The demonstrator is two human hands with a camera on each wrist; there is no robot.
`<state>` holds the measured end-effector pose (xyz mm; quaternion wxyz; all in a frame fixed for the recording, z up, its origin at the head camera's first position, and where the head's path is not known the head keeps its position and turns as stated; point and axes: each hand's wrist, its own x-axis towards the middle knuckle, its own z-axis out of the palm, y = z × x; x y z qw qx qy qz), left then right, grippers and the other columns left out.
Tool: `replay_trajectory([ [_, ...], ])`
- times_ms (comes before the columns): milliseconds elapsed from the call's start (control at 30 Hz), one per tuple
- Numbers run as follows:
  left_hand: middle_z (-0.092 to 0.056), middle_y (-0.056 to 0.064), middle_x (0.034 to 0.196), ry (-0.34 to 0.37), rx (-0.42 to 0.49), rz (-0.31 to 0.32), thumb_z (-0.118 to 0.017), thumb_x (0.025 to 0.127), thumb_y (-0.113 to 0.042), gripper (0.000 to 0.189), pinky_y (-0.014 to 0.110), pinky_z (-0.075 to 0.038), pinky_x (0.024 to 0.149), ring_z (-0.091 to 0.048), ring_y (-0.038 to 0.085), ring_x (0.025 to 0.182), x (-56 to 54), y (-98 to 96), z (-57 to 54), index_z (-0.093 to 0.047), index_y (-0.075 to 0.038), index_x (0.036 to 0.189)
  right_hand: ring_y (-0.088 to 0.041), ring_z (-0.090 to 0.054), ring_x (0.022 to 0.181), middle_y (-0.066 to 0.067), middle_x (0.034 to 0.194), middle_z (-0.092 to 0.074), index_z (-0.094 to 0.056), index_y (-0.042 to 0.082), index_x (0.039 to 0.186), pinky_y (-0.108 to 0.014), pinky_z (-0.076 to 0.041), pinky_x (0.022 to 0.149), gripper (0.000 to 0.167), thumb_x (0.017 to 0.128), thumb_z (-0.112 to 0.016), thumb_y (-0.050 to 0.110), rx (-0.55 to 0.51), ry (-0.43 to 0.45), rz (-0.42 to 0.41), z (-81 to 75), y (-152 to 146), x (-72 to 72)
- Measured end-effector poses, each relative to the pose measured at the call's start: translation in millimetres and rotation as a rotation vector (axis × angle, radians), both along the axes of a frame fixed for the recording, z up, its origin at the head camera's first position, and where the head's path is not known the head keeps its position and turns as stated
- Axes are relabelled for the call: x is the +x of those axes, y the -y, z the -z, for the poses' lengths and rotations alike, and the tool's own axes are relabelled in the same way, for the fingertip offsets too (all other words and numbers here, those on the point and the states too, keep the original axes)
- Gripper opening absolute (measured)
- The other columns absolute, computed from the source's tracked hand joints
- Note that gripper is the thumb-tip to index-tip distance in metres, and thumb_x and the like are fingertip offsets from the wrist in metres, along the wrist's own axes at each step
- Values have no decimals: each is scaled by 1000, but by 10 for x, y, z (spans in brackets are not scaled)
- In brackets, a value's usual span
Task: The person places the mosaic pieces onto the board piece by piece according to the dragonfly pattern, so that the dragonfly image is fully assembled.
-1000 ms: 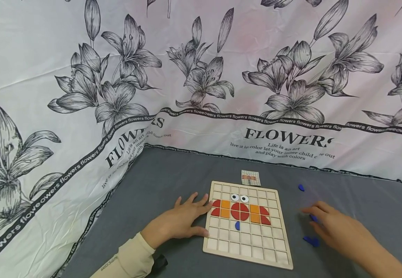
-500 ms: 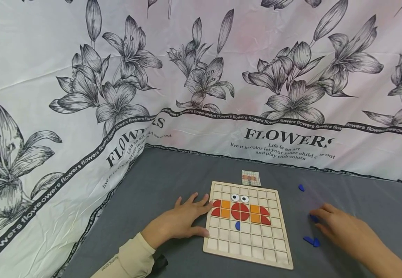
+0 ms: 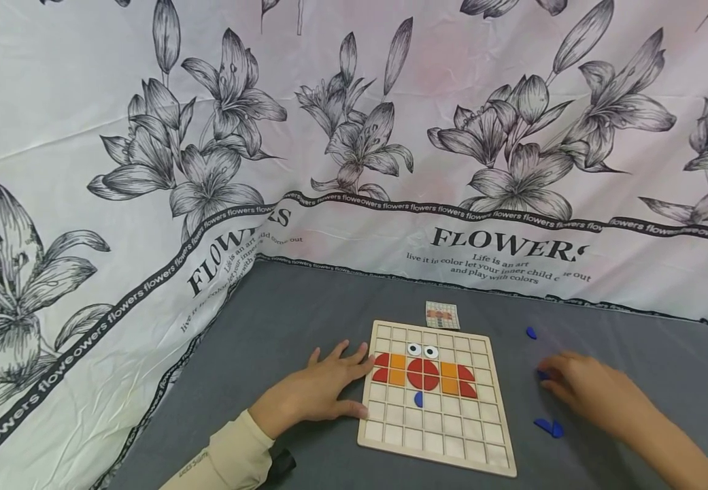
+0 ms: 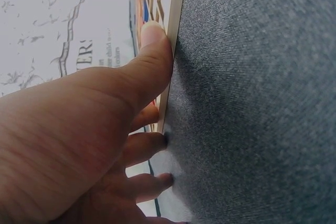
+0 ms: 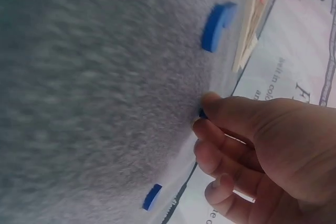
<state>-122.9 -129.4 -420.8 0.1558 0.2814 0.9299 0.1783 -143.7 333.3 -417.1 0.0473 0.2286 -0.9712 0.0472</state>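
Note:
A wooden grid board (image 3: 384, 432) lies on the grey table, with red, orange and white eye pieces forming a figure and one blue half-round piece (image 3: 418, 399) below it. My left hand (image 3: 317, 391) rests spread at the board's left edge, thumb on the rim, as the left wrist view (image 4: 79, 129) also shows. To the right of the board, my right hand (image 3: 598, 384) pinches a small blue piece (image 3: 543, 375) between thumb and index finger. In the right wrist view the fingertips mostly cover that piece (image 5: 202, 113).
Two more blue pieces (image 3: 549, 427) lie close together right of the board, and another blue piece (image 3: 532, 333) lies farther back. A small printed pattern card (image 3: 442, 315) sits behind the board. Flower-printed cloth (image 3: 354, 224) borders the table's back and left.
My right hand has closed thumb and index finger on the blue piece and shifted it slightly left and away from me. My left hand and the board stay in place.

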Motion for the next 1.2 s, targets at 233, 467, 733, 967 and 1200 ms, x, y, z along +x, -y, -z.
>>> replay_trajectory([
  [233, -24, 4, 175, -5, -16, 0, -70, 96, -58, 86, 76, -19, 120, -15, 39, 162, -6, 7, -7, -36, -25, 167, 3, -49, 74, 11, 86, -59, -69, 11, 106, -28, -47, 63, 24, 90, -85, 21, -76, 208, -54, -67, -42, -182],
  [467, -24, 3, 175, 0, -19, -11, -71, 95, -57, 87, 75, -18, 120, -13, 38, 163, -17, 4, 16, -36, -25, 167, 3, -44, 66, 10, 77, -52, -61, 11, 100, -26, -42, 60, 29, 91, -84, 27, -135, 307, -104, -66, -51, -220],
  [733, -25, 3, 175, 3, -17, -10, -71, 95, -58, 86, 75, -18, 120, -14, 37, 163, -15, 2, 1, -36, -26, 167, 3, -43, 67, 11, 77, -51, -64, 13, 100, -25, -41, 61, 28, 90, -83, 31, -113, 317, -117, -98, 136, -111],
  [967, -25, 4, 175, 4, -4, -9, -72, 95, -57, 86, 75, -18, 120, -14, 38, 162, 4, 2, -17, -37, -24, 167, 5, -40, 62, 17, 81, -50, -64, 25, 98, -22, -37, 55, 18, 94, -81, 30, -130, 269, -174, -214, 533, 77],
  [1200, -24, 4, 175, 6, -9, -9, -71, 95, -58, 87, 75, -18, 120, -14, 39, 162, 0, -6, -14, -36, -25, 167, 5, -34, 58, 19, 84, -47, -65, 25, 105, -21, -34, 50, 24, 91, -84, 20, -167, 64, -178, -287, 811, 111],
])
